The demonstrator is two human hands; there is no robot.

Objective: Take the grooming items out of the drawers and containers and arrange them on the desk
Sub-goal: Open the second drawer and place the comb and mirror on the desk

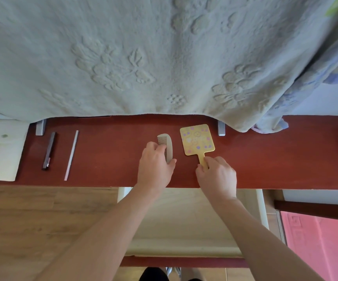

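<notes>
Comb (167,142), grey and curved, lies on the red worktop (113,159), with the left hand (156,165) curled over its teeth and gripping it. Just right of the comb lies a yellow hand mirror (196,139) with purple flowers, its markings too blurred to read, and the right hand (217,175) pinches its handle. Well left of the comb lie a pale thin strip (71,155) and a dark stick (49,151) with an illegible label, while an open drawer (184,216) below the comb shows its pale floor.
</notes>
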